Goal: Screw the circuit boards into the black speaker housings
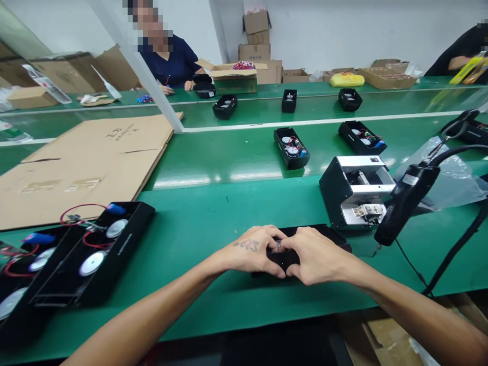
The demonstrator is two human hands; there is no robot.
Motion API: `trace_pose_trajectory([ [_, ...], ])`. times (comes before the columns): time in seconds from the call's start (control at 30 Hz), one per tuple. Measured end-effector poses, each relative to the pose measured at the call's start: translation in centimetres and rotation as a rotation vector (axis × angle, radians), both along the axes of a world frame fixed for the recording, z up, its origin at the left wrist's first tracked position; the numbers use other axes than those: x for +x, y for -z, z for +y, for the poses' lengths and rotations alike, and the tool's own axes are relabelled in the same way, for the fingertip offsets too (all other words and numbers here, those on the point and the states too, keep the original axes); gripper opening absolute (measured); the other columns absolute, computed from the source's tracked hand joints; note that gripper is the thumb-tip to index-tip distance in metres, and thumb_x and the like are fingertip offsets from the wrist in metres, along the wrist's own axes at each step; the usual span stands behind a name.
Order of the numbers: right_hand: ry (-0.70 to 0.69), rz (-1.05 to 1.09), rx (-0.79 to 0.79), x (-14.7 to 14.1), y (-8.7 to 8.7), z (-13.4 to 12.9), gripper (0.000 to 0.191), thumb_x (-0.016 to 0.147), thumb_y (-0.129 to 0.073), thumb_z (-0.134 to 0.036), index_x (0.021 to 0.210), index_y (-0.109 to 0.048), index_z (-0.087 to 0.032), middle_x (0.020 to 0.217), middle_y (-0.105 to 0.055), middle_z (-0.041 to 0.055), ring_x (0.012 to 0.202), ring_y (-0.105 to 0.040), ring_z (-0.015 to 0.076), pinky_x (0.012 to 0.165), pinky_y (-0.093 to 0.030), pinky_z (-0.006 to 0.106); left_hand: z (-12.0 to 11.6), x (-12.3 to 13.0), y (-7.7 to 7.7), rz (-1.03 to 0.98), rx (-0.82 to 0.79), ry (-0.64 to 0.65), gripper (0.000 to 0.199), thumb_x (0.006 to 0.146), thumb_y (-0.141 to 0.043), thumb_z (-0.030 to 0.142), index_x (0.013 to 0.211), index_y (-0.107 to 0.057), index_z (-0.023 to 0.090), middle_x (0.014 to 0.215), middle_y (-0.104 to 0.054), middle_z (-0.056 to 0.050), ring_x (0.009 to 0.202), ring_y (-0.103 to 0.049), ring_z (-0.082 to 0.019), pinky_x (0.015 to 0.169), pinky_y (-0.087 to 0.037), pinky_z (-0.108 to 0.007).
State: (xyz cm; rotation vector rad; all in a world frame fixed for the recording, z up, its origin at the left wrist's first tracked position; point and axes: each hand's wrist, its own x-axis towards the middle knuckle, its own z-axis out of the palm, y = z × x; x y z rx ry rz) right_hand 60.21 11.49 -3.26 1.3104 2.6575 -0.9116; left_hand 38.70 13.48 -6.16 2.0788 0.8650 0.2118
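A: Head view is showing the green table (213,213) running under everything, and a flattened cardboard sheet (87,162) is lying far to the left of the grip.

B: What is sitting closer to it?

A: Open black speaker housings (76,259) with red wires are resting left of the hands. A black-and-white fixture box (356,190) is standing just beyond and right of the grip, with a black power tool (404,203) hanging beside it.

B: And the grip itself?

A: The left hand (253,250) and the right hand (314,254) are pressing together, fingers curling around a black housing (324,233) that is lying flat on the table directly beneath them. Both are clasping its near end, thumbs almost meeting.

B: Anyone else?

A: A person in a dark blue top (171,63) is sitting well beyond the grip, across the belt.
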Motion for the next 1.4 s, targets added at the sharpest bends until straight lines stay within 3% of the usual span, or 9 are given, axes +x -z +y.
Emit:
trace_pose_trajectory([
  [0.3,-0.052,0.004,0.102,-0.1,1.0,-0.2,0.025,0.077,-0.079,-0.025,0.101,-0.084,-0.019,0.067,-0.071,0.0065,0.074,-0.069,0.0282,0.07,-0.041,0.035,0.4,0.0,-0.4,-0.006,-0.073,0.01,0.031,0.076,-0.093,0.048,0.067,-0.079,0.022,0.132,-0.074,0.001,0.107,-0.072,-0.023,0.084,-0.053,-0.032],
  [0.53,-0.067,0.249,0.272,2.5,0.2,-4.0,0.036,0.092,-0.074,-0.024,0.128,-0.073,-0.021,0.106,-0.081,0.0095,0.095,-0.074,0.0269,0.093,-0.054,0.044,-3.2,-0.3,1.2,0.087,0.269,0.03,0.021,0.076,-0.096,0.037,0.092,-0.085,0.032,0.132,-0.076,0.002,0.149,-0.052,-0.04,0.124,-0.038,-0.059],
  [0.67,0.541,0.702,0.718,7.5,1.3,-5.4,0.041,0.099,-0.071,-0.025,0.139,-0.066,-0.027,0.136,-0.073,0.0118,0.125,-0.068,0.0309,0.102,-0.056,0.047,-6.6,-0.5,3.7,0.096,0.541,0.064,0.016,0.082,-0.089,0.035,0.092,-0.081,0.027,0.139,-0.073,-0.002,0.157,-0.039,-0.046,0.127,-0.028,-0.069],
  [0.73,0.922,0.732,0.957,10.2,2.8,-4.9,0.049,0.098,-0.072,-0.028,0.146,-0.061,-0.025,0.144,-0.066,0.0157,0.129,-0.065,0.0348,0.101,-0.056,0.052,-7.8,-0.7,4.7,0.096,0.642,0.062,0.019,0.082,-0.088,0.037,0.093,-0.078,0.025,0.141,-0.071,-0.003,0.16,-0.033,-0.047,0.13,-0.021,-0.069],
  [0.83,1.148,0.62,0.993,13.5,4.8,-3.2,0.072,0.097,-0.074,-0.042,0.16,-0.046,-0.02,0.159,-0.052,0.0224,0.137,-0.06,0.0394,0.106,-0.054,0.058,-8.4,-0.7,5.4,0.08,0.714,0.048,0.026,0.08,-0.089,0.042,0.09,-0.074,0.024,0.14,-0.072,-0.002,0.161,-0.031,-0.045,0.134,-0.014,-0.064],
  [0.97,1.213,0.662,0.607,15.5,5.9,-1.3,0.066,0.096,-0.072,-0.053,0.151,-0.057,-0.019,0.137,-0.071,0.0178,0.12,-0.071,0.0352,0.106,-0.057,0.057,-8.2,-0.7,5.3,0.063,0.761,0.031,0.024,0.08,-0.087,0.042,0.087,-0.072,0.025,0.136,-0.073,0.0,0.16,-0.034,-0.042,0.135,-0.011,-0.059],
  [1.17,1.168,0.88,0.596,14.7,6.6,-2.0,0.032,0.088,-0.08,-0.039,0.111,-0.065,-0.021,0.071,-0.066,-0.0029,0.06,-0.065,0.0193,0.067,-0.059,0.038,-8.3,-0.9,5.7,0.039,0.801,0.004,0.024,0.077,-0.088,0.042,0.086,-0.071,0.028,0.137,-0.075,0.004,0.161,-0.033,-0.039,0.138,-0.006,-0.051],
  [1.3,1.11,1.256,0.485,13.9,3.9,-1.3,0.028,0.09,-0.08,-0.036,0.104,-0.059,-0.025,0.059,-0.056,-0.0098,0.043,-0.052,0.013,0.047,-0.045,0.029,-8.0,-0.9,6.5,0.008,0.874,-0.014,0.018,0.075,-0.085,0.037,0.081,-0.071,0.028,0.132,-0.076,0.001,0.161,-0.034,-0.04,0.135,-0.017,-0.056],
  [1.4,1.006,1.53,0.645,13.5,0.4,0.3,0.029,0.09,-0.08,-0.036,0.102,-0.055,-0.026,0.058,-0.053,-0.0124,0.04,-0.049,0.0107,0.044,-0.04,0.026,-7.7,-0.7,6.7,-0.026,0.92,-0.02,0.021,0.075,-0.086,0.04,0.075,-0.069,0.027,0.127,-0.077,-0.001,0.159,-0.036,-0.04,0.131,-0.024,-0.056],
])
